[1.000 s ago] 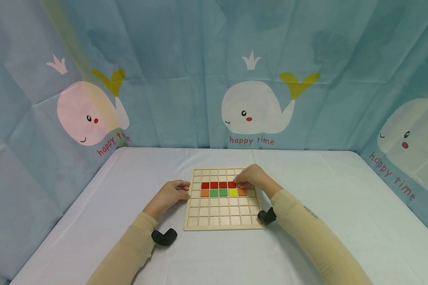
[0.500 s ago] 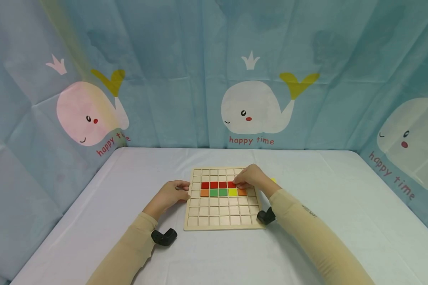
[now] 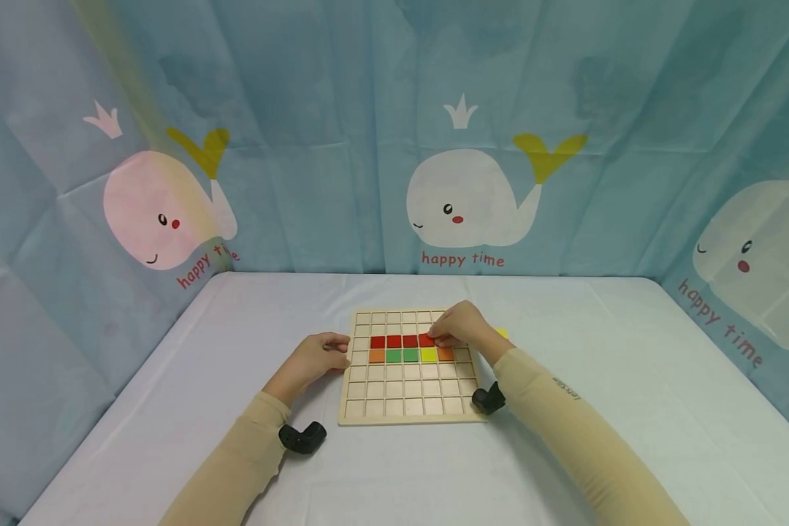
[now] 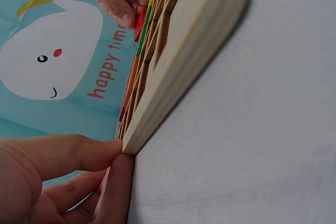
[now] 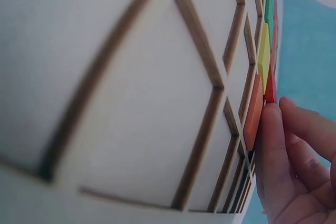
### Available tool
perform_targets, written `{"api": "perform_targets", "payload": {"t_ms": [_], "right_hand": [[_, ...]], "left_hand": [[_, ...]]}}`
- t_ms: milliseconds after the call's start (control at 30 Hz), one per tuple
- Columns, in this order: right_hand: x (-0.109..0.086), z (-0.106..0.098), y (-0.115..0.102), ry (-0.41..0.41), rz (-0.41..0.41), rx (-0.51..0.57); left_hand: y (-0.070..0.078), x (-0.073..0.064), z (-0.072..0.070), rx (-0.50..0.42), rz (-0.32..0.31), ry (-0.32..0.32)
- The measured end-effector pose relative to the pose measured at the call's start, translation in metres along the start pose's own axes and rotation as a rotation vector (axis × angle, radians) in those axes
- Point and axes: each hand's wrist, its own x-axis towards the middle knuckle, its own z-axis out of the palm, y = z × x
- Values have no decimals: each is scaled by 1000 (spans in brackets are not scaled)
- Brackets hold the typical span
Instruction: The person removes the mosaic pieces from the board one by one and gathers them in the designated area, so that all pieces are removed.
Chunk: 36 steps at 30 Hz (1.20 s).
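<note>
A square wooden grid board (image 3: 394,408) lies on the table. My left hand (image 3: 312,364) pinches its left edge between thumb and forefinger, seen close up in the left wrist view. Over the grid, my right hand (image 3: 462,324) pinches a red tile (image 4: 139,24), which sits tilted and slightly raised at the right end of a row of red tiles (image 3: 394,341). Just below runs a row with an orange tile (image 3: 377,356), two green tiles (image 3: 402,356), a yellow tile (image 3: 429,355) and a second orange tile (image 5: 253,114). My right fingers cover some cells behind.
Part of a yellow thing (image 3: 502,333) shows behind my right wrist, mostly hidden. A white cloth covers the table (image 3: 269,307). Blue curtains (image 3: 302,204) with whale prints hang at its back and sides. Black devices (image 3: 302,438) are worn at both wrists.
The right hand has shifted very slightly up and left, and the red tile at its fingertips now tilts up a little. The left hand stays at the board's edge.
</note>
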Motion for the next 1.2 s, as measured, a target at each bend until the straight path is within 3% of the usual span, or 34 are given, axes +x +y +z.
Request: {"api": "perform_targets", "payload": {"t_ms": [733,1200], "right_hand": [[-1,2,-4,25,14,-68],[0,-4,5,28,43,97]], "left_hand": [[-1,1,0,0,-6,5],[-1,1,0,0,-4,3]]}}
